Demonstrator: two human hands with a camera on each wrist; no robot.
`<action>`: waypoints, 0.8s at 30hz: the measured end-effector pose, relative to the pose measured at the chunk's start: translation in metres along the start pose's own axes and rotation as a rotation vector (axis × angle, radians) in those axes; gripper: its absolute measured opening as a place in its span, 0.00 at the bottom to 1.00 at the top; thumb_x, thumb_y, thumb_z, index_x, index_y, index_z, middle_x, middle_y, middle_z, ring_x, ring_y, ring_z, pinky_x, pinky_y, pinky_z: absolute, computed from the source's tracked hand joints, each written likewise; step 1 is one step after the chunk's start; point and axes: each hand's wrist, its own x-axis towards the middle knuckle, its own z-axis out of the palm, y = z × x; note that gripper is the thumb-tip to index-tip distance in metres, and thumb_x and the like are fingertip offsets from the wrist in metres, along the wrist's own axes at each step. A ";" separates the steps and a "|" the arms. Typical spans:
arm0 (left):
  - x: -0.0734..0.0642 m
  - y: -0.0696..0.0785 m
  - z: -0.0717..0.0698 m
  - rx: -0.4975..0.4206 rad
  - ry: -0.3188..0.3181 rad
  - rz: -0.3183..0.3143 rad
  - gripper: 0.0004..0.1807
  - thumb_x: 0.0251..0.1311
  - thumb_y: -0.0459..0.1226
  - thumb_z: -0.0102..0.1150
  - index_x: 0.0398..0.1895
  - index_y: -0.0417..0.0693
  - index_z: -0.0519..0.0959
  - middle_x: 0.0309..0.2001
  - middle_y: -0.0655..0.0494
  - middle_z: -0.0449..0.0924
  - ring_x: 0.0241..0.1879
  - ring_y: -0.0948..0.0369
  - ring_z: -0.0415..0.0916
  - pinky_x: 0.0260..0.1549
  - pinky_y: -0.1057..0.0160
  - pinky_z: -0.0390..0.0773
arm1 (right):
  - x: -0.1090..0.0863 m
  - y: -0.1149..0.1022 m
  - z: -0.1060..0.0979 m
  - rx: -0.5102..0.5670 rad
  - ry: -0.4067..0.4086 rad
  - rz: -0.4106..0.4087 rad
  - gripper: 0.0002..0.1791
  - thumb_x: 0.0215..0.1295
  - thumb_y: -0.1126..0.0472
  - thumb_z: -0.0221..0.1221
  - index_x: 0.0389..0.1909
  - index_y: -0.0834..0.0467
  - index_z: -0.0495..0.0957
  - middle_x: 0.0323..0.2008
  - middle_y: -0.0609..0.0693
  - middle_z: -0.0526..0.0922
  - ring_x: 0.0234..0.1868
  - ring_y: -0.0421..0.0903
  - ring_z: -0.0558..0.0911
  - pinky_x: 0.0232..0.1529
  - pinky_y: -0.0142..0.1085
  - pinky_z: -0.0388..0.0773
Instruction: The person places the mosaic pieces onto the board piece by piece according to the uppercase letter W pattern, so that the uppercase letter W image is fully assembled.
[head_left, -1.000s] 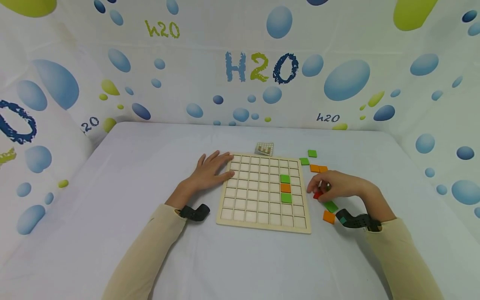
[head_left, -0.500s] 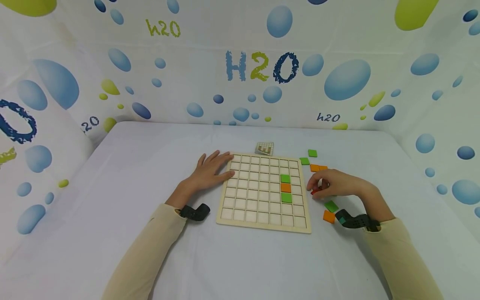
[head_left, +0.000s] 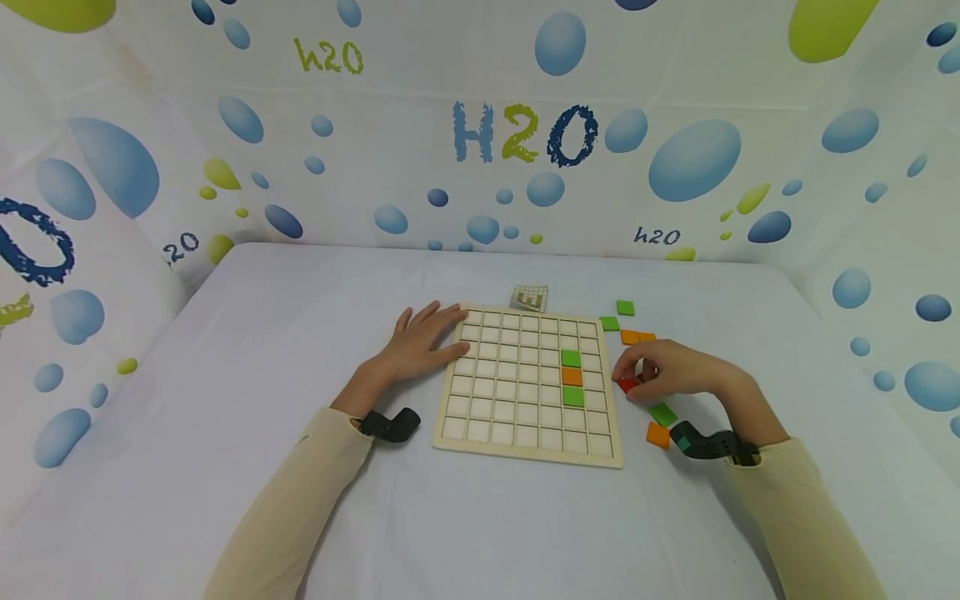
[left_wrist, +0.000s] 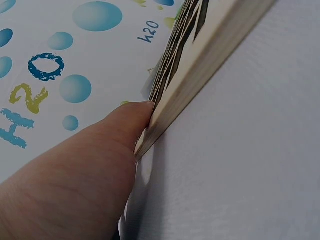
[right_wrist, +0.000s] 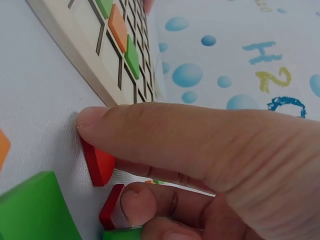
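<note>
A wooden grid board (head_left: 495, 410) lies flat on the white cloth, with two green tiles (head_left: 573, 396) and an orange tile (head_left: 572, 377) in one column at its right. My left hand (head_left: 417, 343) rests on the board's left edge, fingers spread; the thumb (left_wrist: 132, 117) touches the rim in the left wrist view. Just off the right edge, my right hand (head_left: 675, 368) pinches a red tile (right_wrist: 99, 162) between thumb and fingers, close over the cloth. Beside its curled fingers a second red piece (right_wrist: 110, 207) shows in the right wrist view.
Near my right wrist lie a green tile (head_left: 663, 413) and an orange tile (head_left: 657, 434). Beyond the hand are orange tiles (head_left: 632, 337) and green tiles (head_left: 625, 308). A small picture card (head_left: 529, 297) sits behind the board.
My right fingers have gathered round the red tile and shifted it slightly left, toward the board's edge. My left hand and the board have stayed put.
</note>
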 end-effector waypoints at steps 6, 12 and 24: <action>-0.001 0.001 -0.001 0.003 0.000 -0.001 0.35 0.69 0.54 0.50 0.75 0.50 0.60 0.76 0.52 0.53 0.77 0.49 0.38 0.70 0.40 0.29 | 0.001 -0.001 0.001 -0.012 0.011 -0.014 0.11 0.58 0.63 0.67 0.43 0.57 0.80 0.31 0.45 0.76 0.29 0.43 0.72 0.29 0.31 0.71; 0.000 0.001 -0.001 0.007 -0.001 0.004 0.35 0.69 0.54 0.50 0.75 0.50 0.60 0.76 0.52 0.53 0.77 0.49 0.38 0.70 0.40 0.29 | 0.000 -0.005 0.001 -0.017 0.018 -0.021 0.11 0.59 0.62 0.67 0.42 0.58 0.80 0.30 0.45 0.76 0.28 0.43 0.72 0.28 0.30 0.70; -0.001 0.002 -0.001 0.009 0.001 0.002 0.35 0.69 0.54 0.50 0.75 0.50 0.60 0.76 0.52 0.53 0.77 0.49 0.38 0.70 0.40 0.29 | 0.000 -0.014 0.003 -0.003 0.010 -0.086 0.12 0.60 0.60 0.68 0.42 0.57 0.79 0.28 0.44 0.74 0.25 0.41 0.71 0.25 0.30 0.69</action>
